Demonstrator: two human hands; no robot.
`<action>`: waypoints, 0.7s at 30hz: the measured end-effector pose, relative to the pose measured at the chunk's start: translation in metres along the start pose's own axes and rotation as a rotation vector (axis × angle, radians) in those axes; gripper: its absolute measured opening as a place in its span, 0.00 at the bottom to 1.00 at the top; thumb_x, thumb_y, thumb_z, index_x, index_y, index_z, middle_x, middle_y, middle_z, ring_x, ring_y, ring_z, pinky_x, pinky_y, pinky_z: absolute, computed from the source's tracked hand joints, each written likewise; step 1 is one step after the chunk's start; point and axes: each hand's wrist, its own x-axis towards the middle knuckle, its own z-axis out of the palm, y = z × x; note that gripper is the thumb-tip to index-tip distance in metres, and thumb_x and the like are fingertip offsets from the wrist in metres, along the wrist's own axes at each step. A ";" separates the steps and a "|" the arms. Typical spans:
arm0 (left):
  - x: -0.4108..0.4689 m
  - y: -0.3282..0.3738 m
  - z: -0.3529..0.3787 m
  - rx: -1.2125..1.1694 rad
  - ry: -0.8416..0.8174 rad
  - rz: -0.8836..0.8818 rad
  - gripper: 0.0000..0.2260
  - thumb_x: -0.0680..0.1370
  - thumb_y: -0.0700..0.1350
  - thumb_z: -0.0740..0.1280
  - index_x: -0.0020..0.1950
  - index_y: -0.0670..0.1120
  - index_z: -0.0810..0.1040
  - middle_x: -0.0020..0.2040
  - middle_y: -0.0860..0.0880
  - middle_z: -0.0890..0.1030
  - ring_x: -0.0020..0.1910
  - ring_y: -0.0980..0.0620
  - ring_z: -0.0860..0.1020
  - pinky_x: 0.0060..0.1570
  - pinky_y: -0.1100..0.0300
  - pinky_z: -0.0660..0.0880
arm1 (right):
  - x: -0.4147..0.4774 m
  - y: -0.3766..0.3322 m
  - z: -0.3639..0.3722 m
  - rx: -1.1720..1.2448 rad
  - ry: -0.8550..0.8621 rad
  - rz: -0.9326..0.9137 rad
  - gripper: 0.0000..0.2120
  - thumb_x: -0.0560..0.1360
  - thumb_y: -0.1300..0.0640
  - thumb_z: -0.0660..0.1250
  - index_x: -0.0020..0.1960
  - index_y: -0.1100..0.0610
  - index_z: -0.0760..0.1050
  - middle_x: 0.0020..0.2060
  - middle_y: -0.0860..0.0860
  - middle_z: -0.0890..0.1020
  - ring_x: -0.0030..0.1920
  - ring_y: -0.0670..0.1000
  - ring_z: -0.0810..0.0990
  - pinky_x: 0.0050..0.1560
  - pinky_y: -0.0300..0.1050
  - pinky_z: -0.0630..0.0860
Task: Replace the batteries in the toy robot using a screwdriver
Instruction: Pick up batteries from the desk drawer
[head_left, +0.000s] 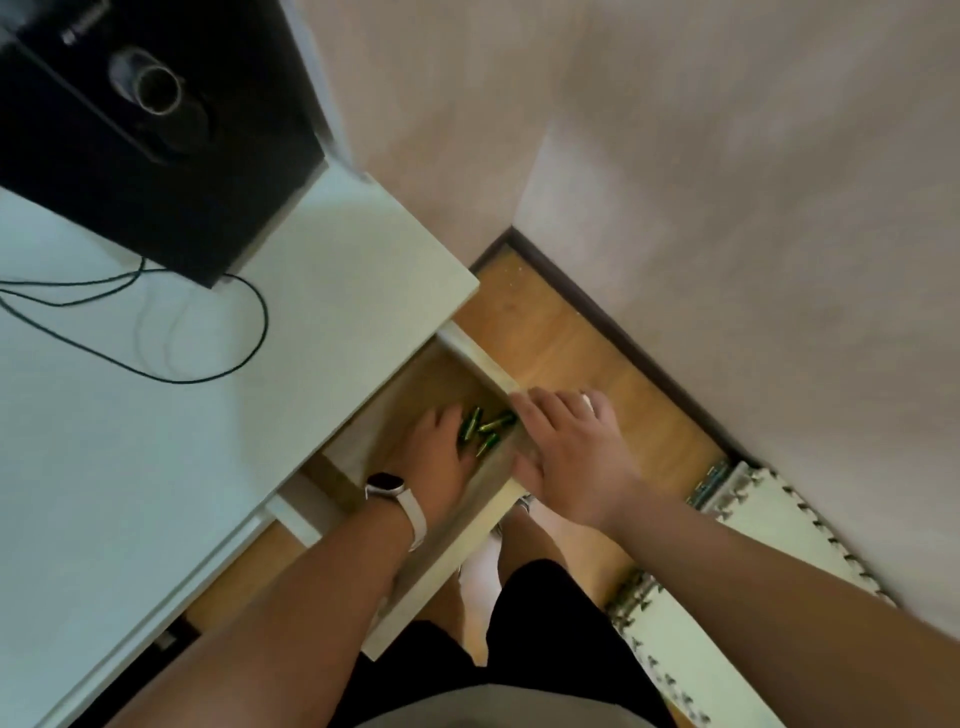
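Black speaker (156, 130) is sitting at the upper left of the frame on a white desk (130, 441), with a dark cable (249, 332) looping beside it. Near the centre, the left hand (439, 457), wearing a white watch (387, 483), is reaching into the open drawer (395, 405). Its fingertips are touching the green batteries (488, 428) lying there; I cannot tell whether they are gripping one. Just right, the right hand (566, 457) is lying over the drawer's right edge, fingers spread, holding nothing. A foam mat (769, 530) is lying at the lower right.

one head-worn wide-angle view looks steeply down, close above the desk (130, 441) corner and open drawer (483, 358).
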 end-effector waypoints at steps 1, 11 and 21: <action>0.005 0.001 0.003 -0.006 0.003 0.011 0.17 0.80 0.49 0.64 0.68 0.52 0.68 0.62 0.46 0.71 0.55 0.45 0.76 0.51 0.52 0.75 | 0.001 0.001 0.002 0.000 0.006 -0.002 0.27 0.77 0.39 0.56 0.70 0.52 0.68 0.62 0.51 0.77 0.60 0.56 0.75 0.63 0.57 0.65; 0.018 -0.007 0.005 0.081 -0.035 0.117 0.12 0.79 0.43 0.63 0.63 0.50 0.70 0.57 0.45 0.69 0.47 0.45 0.75 0.45 0.51 0.78 | 0.005 0.003 0.012 0.022 0.065 -0.002 0.24 0.76 0.42 0.58 0.68 0.52 0.69 0.59 0.51 0.78 0.57 0.57 0.75 0.63 0.58 0.66; 0.007 -0.017 0.007 -0.043 0.022 0.064 0.19 0.77 0.39 0.65 0.68 0.47 0.71 0.61 0.44 0.71 0.54 0.44 0.76 0.47 0.57 0.73 | 0.005 0.003 0.014 0.046 0.118 -0.001 0.24 0.76 0.43 0.58 0.67 0.54 0.72 0.58 0.51 0.79 0.56 0.57 0.76 0.61 0.57 0.67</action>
